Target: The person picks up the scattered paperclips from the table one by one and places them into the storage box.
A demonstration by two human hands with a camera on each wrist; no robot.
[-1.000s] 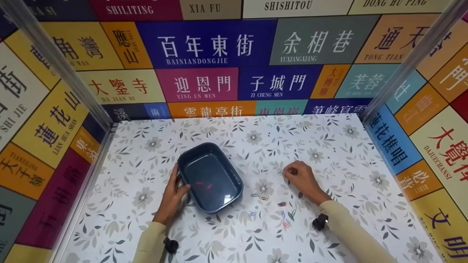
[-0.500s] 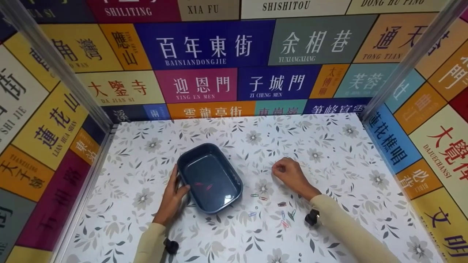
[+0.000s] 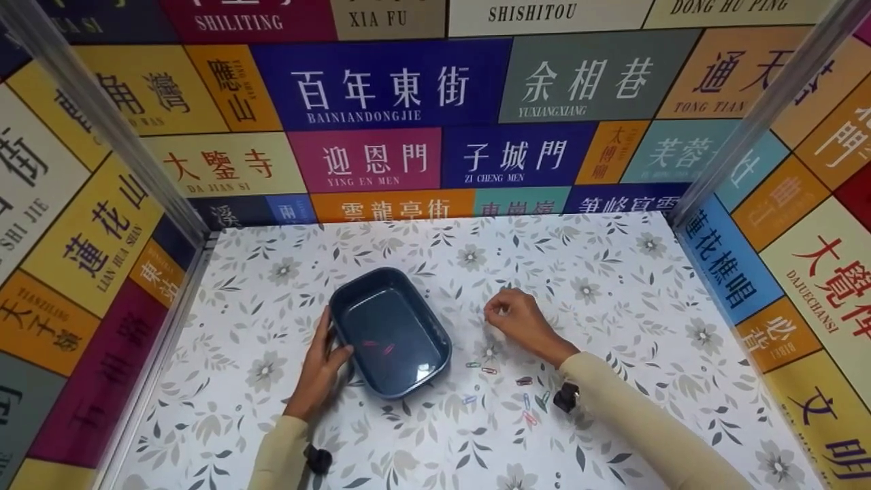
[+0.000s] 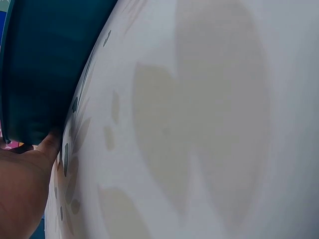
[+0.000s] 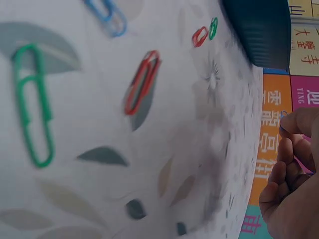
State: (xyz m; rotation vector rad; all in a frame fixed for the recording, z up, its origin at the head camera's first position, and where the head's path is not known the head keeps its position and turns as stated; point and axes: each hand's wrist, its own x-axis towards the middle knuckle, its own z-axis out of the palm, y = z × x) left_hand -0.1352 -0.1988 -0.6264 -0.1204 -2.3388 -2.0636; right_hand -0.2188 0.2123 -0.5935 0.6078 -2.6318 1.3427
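Key relation, as we judge it: the blue clip (image 5: 283, 115) sits at the fingertips of the right hand (image 3: 520, 320), just right of the dark blue dish (image 3: 391, 309) and clear of its rim, so the dish's hollow lies to the left of those fingers. We see only a small loop poking out of the pinch in the right wrist view; the clip's own long axis we can't tell. The dish's long axis slants from far left to near right, its right long side facing the clip. Right hand: thumb and forefinger pinched together on the clip, the other fingers curled in. Left hand (image 3: 321, 367): thumb and forefinger spread apart, resting against the dish's left outer wall; we can't see the rest of its fingers well. The left hand is nearer the dish (touching it), the right nearer the loose clips, which lie on the table (image 3: 272, 422) between the dish and the right forearm. Counts: one dish, two hands, one clip pinched. Inside the dish we count two pinkish clips (image 3: 388, 349), small and slightly blurred. Loose on the table we count seven: two green clips (image 3: 542, 400), two red clips (image 3: 489, 370), two light blue clips (image 3: 468, 399) and one pink clip (image 3: 530, 418). Two black wrist devices (image 3: 566, 397), one per arm.
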